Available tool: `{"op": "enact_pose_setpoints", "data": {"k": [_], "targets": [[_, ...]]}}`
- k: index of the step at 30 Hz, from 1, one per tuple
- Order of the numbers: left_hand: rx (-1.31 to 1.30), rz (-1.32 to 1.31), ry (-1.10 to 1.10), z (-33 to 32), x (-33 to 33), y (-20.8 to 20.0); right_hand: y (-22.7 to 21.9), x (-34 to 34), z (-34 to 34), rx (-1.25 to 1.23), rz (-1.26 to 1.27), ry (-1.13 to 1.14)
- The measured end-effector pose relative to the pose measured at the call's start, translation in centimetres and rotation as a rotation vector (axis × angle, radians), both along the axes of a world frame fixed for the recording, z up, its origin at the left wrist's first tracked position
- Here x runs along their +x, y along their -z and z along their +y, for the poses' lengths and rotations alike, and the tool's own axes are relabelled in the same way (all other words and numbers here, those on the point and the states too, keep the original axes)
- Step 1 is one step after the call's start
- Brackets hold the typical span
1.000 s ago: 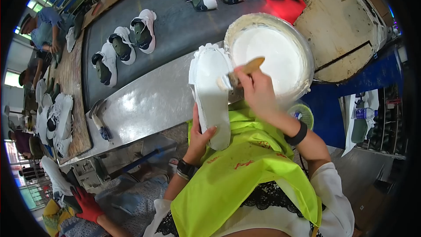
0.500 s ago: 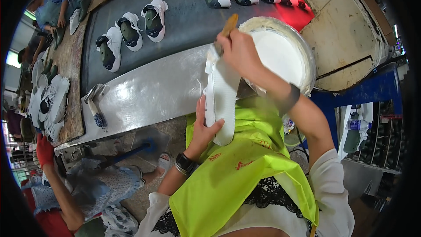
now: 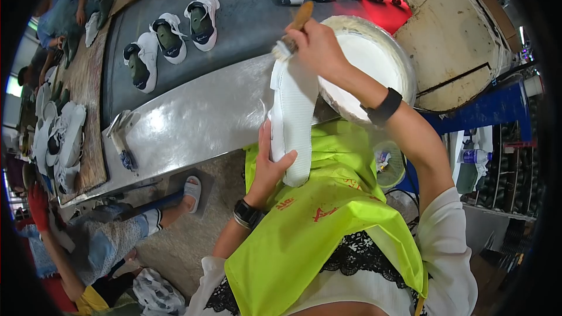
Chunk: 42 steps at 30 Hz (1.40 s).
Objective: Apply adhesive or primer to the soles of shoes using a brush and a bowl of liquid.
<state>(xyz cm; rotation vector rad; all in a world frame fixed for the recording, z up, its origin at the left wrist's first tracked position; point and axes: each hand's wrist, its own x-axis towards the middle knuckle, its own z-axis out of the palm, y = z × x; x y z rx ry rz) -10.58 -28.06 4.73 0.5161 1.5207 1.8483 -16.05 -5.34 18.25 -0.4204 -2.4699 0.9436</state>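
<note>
My left hand (image 3: 270,167) grips a long white shoe sole (image 3: 297,123) near its lower end, thumb on the ribbed face and fingers along the left edge. The sole points away from me over the metal table edge. In my right hand (image 3: 319,50) is a paintbrush (image 3: 302,16) with a wooden handle, closed round it. Its white-coated bristles are at the sole's far end; whether they touch cannot be made out. Just right of the sole, partly behind my right forearm, sits a round metal basin (image 3: 411,76) holding white liquid.
Several white shoes with dark linings, such as this shoe (image 3: 203,21), stand on a dark conveyor belt (image 3: 234,35), some under red light. A tool (image 3: 121,140) lies on the metal table (image 3: 193,120). More shoes (image 3: 70,134) crowd a wooden board at left. Co-workers are at left.
My right hand has moved the brush a little up and left along the sole's far end. The sole stays in my left hand. A co-worker at lower left has shifted.
</note>
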Motion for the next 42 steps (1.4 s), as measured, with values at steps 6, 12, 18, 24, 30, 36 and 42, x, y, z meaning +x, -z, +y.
{"op": "enact_pose_setpoints", "data": {"k": [6,12,18,24,30,36,42], "targets": [[-0.019,-0.028,0.005,-1.0,-0.1,0.2,3.5,6.2,-0.6,0.012,0.126,-0.013],[0.086,-0.224,0.028,-1.3,-0.1,-2.2,3.4,11.4,-4.8,-0.094,0.051,-0.158],[0.064,-0.213,0.026,-1.6,-0.3,-1.1,1.3,5.0,-0.7,-0.162,0.133,0.136],[0.153,-0.435,-0.01,-1.3,-2.9,-2.9,3.0,8.6,-3.2,-0.245,-0.019,0.099],[0.123,-0.226,-0.036,7.2,-17.9,-7.2,-1.2,9.5,1.1,-0.452,0.165,0.303],[-0.408,0.372,-0.402,23.5,-39.8,2.2,1.3,8.3,4.1,-0.685,0.15,0.287],[-0.812,0.694,-0.401,32.3,-40.9,1.0,1.7,7.3,6.7,-0.739,0.117,0.356]]}}
